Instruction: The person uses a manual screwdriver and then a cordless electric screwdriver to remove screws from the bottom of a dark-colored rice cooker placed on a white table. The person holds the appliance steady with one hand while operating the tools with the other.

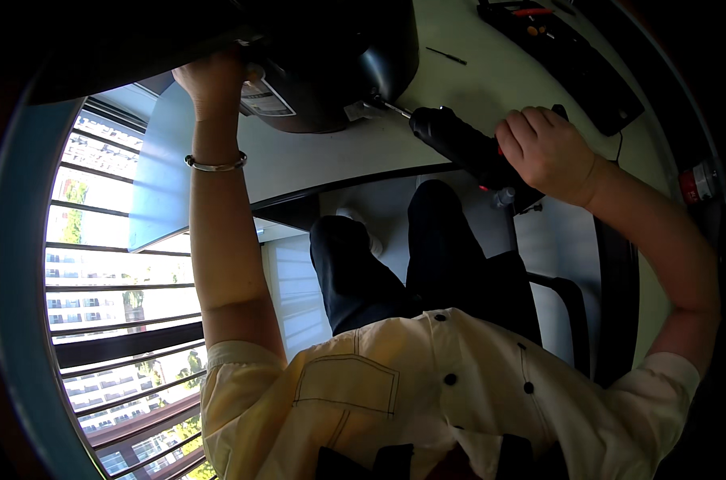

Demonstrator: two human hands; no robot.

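My left hand (212, 78) grips the left edge of a black rounded appliance (339, 72) that rests on the white desk (459, 88); a silver bangle sits on that wrist. My right hand (549, 152) is closed around the handle of a black electric screwdriver (467, 148). The screwdriver's thin bit (391, 106) points left and touches the appliance's right side near a white label. Much of the appliance is dark and hard to read.
A black tool tray (563, 48) with small bits lies at the desk's far right, and a thin black rod (445, 55) lies beyond the appliance. A window with horizontal bars (115, 304) fills the left. My dark-trousered legs and a black chair are below the desk edge.
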